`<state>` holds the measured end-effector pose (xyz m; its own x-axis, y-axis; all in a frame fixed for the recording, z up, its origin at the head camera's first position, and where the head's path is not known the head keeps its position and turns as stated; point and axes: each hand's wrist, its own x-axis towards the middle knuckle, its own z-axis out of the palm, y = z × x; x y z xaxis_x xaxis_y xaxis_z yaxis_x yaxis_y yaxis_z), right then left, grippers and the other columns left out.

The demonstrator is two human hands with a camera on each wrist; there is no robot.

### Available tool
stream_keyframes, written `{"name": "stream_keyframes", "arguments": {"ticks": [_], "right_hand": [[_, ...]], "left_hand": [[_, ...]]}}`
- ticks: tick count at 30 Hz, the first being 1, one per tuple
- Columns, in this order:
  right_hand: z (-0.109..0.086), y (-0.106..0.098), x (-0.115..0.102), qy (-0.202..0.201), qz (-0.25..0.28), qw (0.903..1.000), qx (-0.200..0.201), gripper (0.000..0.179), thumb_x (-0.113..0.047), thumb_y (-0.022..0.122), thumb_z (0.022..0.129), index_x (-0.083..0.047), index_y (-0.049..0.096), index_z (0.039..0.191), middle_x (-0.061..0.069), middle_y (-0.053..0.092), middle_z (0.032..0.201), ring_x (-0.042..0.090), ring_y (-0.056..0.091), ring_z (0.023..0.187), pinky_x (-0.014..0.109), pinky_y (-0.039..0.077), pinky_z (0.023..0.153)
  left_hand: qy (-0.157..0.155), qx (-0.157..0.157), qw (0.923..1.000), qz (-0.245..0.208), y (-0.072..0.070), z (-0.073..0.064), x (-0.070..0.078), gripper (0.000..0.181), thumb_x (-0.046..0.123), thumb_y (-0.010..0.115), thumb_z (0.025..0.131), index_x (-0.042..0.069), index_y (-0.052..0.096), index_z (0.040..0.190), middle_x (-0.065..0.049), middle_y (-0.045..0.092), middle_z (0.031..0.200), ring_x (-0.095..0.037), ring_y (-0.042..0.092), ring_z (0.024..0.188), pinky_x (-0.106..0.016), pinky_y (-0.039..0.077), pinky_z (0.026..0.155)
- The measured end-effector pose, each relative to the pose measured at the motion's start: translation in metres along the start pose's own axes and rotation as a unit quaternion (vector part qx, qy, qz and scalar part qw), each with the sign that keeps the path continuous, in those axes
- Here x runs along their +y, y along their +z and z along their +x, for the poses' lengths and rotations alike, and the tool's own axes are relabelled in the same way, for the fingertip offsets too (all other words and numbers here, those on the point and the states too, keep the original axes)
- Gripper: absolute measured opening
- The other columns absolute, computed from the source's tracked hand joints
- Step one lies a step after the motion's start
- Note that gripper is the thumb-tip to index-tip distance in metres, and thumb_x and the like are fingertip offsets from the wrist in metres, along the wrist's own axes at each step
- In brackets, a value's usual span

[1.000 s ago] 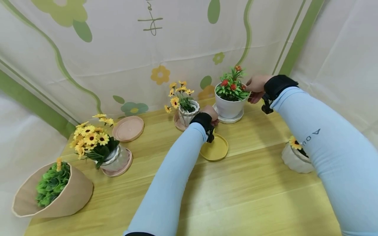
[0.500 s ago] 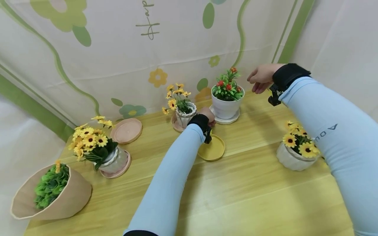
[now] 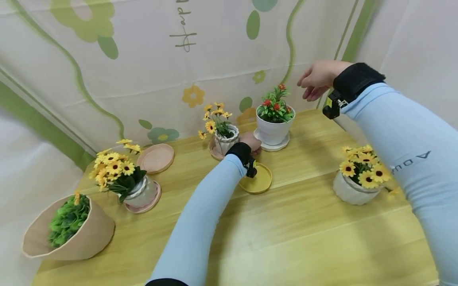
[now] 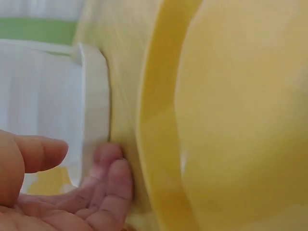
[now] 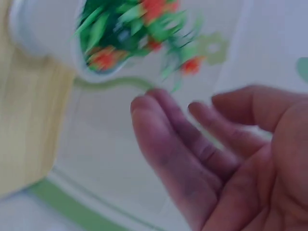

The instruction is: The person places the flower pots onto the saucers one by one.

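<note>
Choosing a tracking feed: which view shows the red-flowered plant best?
Head view: the red-flowered plant is fully in frame and unobstructed, in its white pot. Right wrist: closer, but blurred and cut off at the top. Left wrist: only some of the pot's side, no plant.

Light-blue-sleeved arms (image 3: pixel 196 216) outstretched. Bare right hand (image 3: pixel 320 79) raised, fingers (image 5: pixel 166 144) loosely bent; bare left hand (image 3: pixel 250 141) lower, thumb (image 4: pixel 44 153) apart.

The red-flowered plant (image 3: pixel 274 109) is green, its pot (image 3: pixel 273 131) white, one saucer (image 3: pixel 260 181) yellow, and the pale curtain (image 3: pixel 150 67) flower-patterned.
</note>
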<state>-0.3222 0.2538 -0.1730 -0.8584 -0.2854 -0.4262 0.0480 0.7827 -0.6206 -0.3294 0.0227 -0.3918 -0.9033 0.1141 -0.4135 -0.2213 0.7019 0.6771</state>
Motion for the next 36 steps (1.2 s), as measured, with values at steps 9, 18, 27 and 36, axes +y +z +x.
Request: {"name": "stream_keyframes", "arguments": {"ticks": [9, 18, 27, 36], "right_hand": [[-0.014, 0.025, -0.027, -0.059, 0.084, 0.9908, 0.089, 0.048, -0.016, 0.038, 0.106, 0.005, 0.036, 0.149, 0.008, 0.071, 0.096, 0.016, 0.071, 0.08, 0.032, 0.058, 0.077], [-0.012, 0.09, -0.018, -0.11, 0.067, 0.9834, 0.128, 0.039, -0.013, 0.046, 0.104, 0.004, 0.051, 0.139, 0.015, 0.07, 0.099, 0.016, 0.069, 0.074, 0.028, 0.058, 0.067], [0.007, 0.151, 0.007, -0.156, 0.042, 0.9786, 0.127, 0.032, -0.008, 0.047, 0.101, 0.005, 0.062, 0.126, 0.019, 0.07, 0.089, 0.025, 0.07, 0.075, 0.031, 0.059, 0.064], [0.029, 0.186, -0.005, -0.195, 0.009, 0.9785, 0.068, 0.031, -0.006, 0.048, 0.101, 0.008, 0.063, 0.124, 0.022, 0.07, 0.092, 0.022, 0.069, 0.073, 0.032, 0.059, 0.066]], "left_hand": [[0.084, -0.058, 0.9914, -0.082, -0.031, -0.055, 0.005, 0.035, 0.021, 0.052, 0.104, -0.006, 0.057, 0.125, -0.021, 0.066, 0.117, -0.033, 0.068, 0.1, -0.039, 0.056, 0.085], [0.209, 0.048, 0.9751, -0.058, -0.072, -0.108, -0.034, 0.039, 0.022, 0.051, 0.104, 0.001, 0.058, 0.136, -0.013, 0.06, 0.132, -0.024, 0.063, 0.098, -0.026, 0.049, 0.073], [0.218, 0.105, 0.9676, -0.073, -0.095, -0.162, -0.089, 0.034, 0.024, 0.051, 0.105, 0.006, 0.062, 0.132, -0.014, 0.067, 0.113, -0.03, 0.066, 0.101, -0.039, 0.054, 0.084], [0.197, 0.147, 0.9675, -0.06, -0.095, -0.179, -0.112, 0.032, 0.023, 0.053, 0.104, 0.006, 0.064, 0.129, -0.01, 0.067, 0.109, -0.023, 0.066, 0.097, -0.037, 0.054, 0.082]]}}
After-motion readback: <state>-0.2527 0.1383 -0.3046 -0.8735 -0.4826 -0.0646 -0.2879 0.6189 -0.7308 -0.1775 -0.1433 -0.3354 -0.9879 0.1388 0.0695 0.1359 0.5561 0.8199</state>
